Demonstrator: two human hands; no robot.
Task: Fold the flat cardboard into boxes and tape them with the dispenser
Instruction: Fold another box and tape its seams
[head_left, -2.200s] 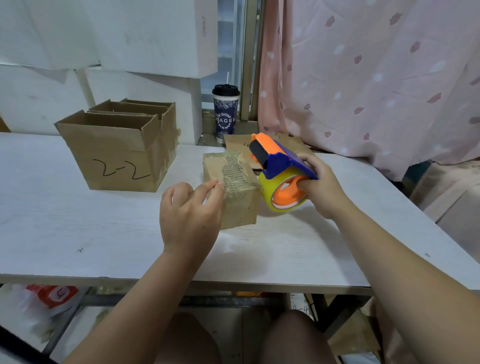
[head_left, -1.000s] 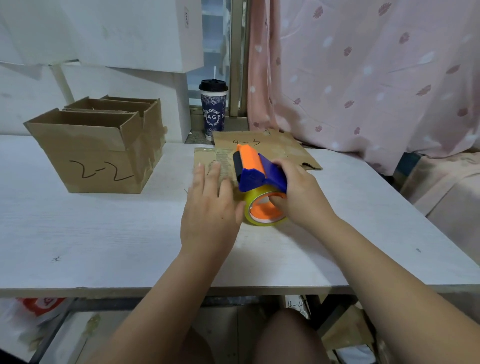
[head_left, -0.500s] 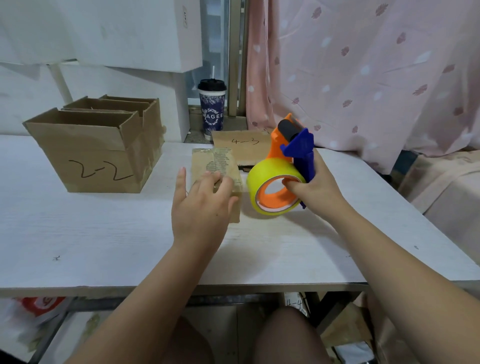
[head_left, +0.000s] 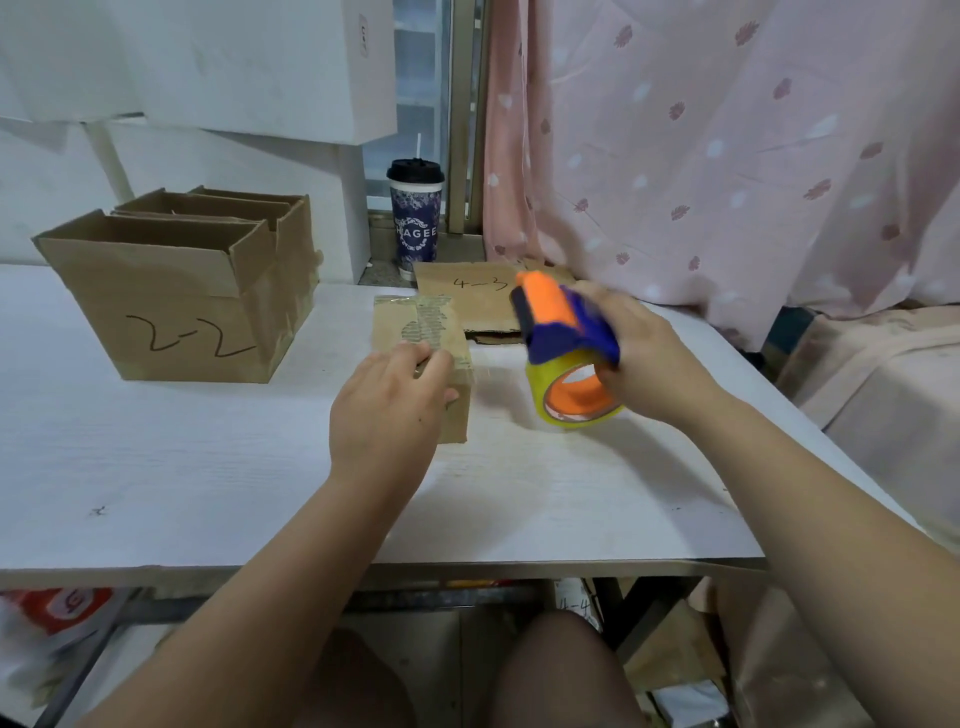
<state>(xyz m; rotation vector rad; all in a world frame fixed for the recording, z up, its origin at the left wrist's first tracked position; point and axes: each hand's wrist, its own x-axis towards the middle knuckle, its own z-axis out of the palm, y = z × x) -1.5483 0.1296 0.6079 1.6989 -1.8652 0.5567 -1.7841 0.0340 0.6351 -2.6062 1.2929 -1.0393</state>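
A small taped cardboard box (head_left: 415, 325) sits mid-table, a wrinkled strip of clear tape along its top. My left hand (head_left: 389, 410) rests on the box's near end, fingers bent over the top edge. My right hand (head_left: 644, 358) grips the blue and orange tape dispenser (head_left: 563, 345) with its yellow roll, just to the right of the box and a little above the table; it is motion-blurred. A flat cardboard sheet marked "4-3" (head_left: 475, 296) lies behind the box.
Two open cardboard boxes, the front one marked "2-2" (head_left: 176, 306), stand at the left on the white table (head_left: 208, 493). A lidded paper cup (head_left: 415, 218) stands at the back by the window. A pink curtain (head_left: 727, 145) hangs at the right.
The dispenser has tipped back down from its raised, upright pose to beside the box's right side. My left hand's fingers have curled over the box's near end.
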